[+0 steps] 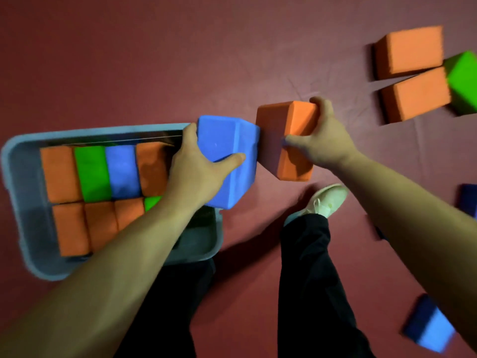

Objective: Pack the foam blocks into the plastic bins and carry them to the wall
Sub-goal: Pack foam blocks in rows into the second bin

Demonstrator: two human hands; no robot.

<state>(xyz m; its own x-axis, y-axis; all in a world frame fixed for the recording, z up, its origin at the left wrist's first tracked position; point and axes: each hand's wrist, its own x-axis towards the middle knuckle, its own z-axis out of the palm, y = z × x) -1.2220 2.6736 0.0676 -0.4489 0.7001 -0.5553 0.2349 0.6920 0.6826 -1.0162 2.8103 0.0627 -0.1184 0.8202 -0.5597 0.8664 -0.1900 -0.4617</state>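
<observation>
A grey plastic bin lies on the red floor at the left, holding several orange, green and blue foam blocks in two rows. My left hand grips a blue foam block over the bin's right end. Beside it, my right hand grips an orange foam block above the floor, just right of the bin. The two held blocks touch side by side.
Two orange blocks and a green block lie on the floor at the upper right. A blue block lies at the lower right, another dark blue one at the right edge. My legs and a pale shoe stand below the hands.
</observation>
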